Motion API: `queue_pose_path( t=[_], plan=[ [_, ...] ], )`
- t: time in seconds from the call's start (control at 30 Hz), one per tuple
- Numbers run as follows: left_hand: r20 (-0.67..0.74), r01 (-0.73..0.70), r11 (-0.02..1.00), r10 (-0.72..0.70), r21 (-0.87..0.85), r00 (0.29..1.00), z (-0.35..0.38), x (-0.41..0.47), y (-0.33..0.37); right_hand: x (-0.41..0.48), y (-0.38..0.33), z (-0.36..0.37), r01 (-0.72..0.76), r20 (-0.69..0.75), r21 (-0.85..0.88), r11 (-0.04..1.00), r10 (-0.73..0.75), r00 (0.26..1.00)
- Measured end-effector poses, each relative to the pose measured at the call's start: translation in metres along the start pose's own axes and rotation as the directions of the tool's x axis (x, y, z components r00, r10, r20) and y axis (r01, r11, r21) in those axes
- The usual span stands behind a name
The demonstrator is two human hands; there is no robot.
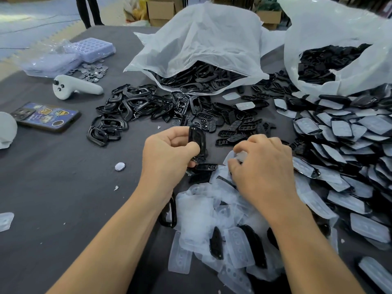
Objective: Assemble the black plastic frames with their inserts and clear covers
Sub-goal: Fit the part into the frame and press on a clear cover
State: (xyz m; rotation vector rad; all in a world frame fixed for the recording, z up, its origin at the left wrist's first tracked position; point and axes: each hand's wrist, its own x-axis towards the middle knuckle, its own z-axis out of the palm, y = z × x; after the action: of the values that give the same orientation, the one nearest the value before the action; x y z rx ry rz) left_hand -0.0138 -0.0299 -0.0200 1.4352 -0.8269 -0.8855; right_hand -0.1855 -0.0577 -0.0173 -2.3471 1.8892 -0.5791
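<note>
Mid-frame, the left hand [167,151] grips a glossy black oval frame [197,138] in curled fingers, while the right hand [263,168] pinches a floppy translucent cover [241,156].

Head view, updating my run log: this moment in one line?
left hand: grips black frame | right hand: pinches clear cover

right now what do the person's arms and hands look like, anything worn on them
Two bare hands, the left hand and the right hand, on forearms that are bare as far as the picture shows them. No sleeve, glove, watch or wristband shows, and there is no ring on the fingers in view. No markings are visible.
</note>
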Motion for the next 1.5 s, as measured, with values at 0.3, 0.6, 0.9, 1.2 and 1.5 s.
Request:
queue_pose_path(
  t=[0.3,0.6,0.9,1.2,1.5],
  plan=[
    [0.045,0.024,0.997,-0.021,-0.07,0.999,0.004,-0.004,0.005,0.0,-0.005,-0.007,-0.104,-0.099,0.242,0.965,0.131,0.986],
    [-0.001,0.006,0.999,-0.006,-0.038,1.0,0.001,0.0,0.003,0.003,0.001,-0.01,-0.107,-0.108,0.174,0.979,0.126,0.986],
    [0.009,0.019,1.0,-0.018,-0.015,1.0,0.002,0.0,0.003,0.005,0.002,-0.01,-0.074,-0.063,0.351,0.934,0.102,0.993],
    [0.046,0.029,1.0,-0.029,0.002,0.999,0.005,-0.002,0.003,0.002,0.001,-0.007,0.073,-0.165,0.463,0.883,0.005,0.986],
    [0.373,0.064,0.998,-0.052,-0.02,0.926,0.003,-0.009,0.005,0.006,-0.006,-0.005,-0.129,0.069,0.903,0.409,0.159,0.985]
  ],
)
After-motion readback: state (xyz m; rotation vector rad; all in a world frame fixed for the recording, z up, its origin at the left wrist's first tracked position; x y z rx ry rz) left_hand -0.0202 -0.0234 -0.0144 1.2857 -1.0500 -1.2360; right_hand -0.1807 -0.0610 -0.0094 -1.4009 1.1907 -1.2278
